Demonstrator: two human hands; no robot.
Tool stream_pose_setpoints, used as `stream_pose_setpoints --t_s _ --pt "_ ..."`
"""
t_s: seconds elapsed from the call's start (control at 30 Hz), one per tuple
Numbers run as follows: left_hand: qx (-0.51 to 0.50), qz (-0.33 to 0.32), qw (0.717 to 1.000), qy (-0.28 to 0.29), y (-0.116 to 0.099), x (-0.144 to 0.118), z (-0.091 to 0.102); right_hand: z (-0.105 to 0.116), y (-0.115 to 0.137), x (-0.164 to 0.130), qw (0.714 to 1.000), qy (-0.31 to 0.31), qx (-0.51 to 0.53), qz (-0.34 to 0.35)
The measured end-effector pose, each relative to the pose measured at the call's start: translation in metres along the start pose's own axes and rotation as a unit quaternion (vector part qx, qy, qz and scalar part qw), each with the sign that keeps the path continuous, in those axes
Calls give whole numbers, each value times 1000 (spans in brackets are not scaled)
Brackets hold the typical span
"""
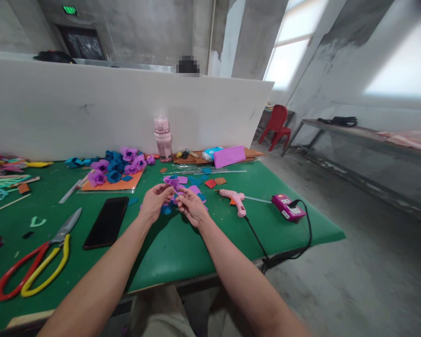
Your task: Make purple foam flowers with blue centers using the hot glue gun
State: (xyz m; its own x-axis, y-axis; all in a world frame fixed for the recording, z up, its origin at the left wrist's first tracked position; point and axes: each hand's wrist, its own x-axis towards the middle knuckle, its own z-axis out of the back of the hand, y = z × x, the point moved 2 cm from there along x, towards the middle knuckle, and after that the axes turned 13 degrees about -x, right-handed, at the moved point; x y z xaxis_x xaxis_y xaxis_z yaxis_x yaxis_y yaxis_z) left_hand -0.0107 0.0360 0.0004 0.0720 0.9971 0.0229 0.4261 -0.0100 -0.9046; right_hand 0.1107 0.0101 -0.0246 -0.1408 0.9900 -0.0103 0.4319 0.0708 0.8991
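A small purple craft flower [173,183] is pinched in the fingers of my left hand [155,202], above the green tabletop. Close beside it, my right hand [193,208] has its fingertips closed at the flower's lower end, so both hands hold it together. Purple and blue petal pieces [195,189] lie loose under and behind the hands, partly hidden by them. To the right of my right hand rests a pink glue gun [234,198] with a clear glue stick [257,200] in its back.
Finished purple and blue flowers [116,166] are heaped behind left. A black phone [106,223] and large scissors [44,260] lie left. A pink bottle [163,139] stands by the white partition [126,103]. The glue gun's cord hangs over the front edge near a magenta power box [287,208].
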Motion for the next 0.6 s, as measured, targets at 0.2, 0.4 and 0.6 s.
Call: stream_pose_setpoints --t_s 0.2,0.4,0.6 --pt "-23 45 998 29 -2 -1 -1 2 1 1 999 23 27 -12" --pt "-51 64 996 33 2 0 0 0 -2 1 1000 11 -14 -5" --pt "-11 15 1000 21 -1 0 1 3 -3 4 994 -47 -89 40"
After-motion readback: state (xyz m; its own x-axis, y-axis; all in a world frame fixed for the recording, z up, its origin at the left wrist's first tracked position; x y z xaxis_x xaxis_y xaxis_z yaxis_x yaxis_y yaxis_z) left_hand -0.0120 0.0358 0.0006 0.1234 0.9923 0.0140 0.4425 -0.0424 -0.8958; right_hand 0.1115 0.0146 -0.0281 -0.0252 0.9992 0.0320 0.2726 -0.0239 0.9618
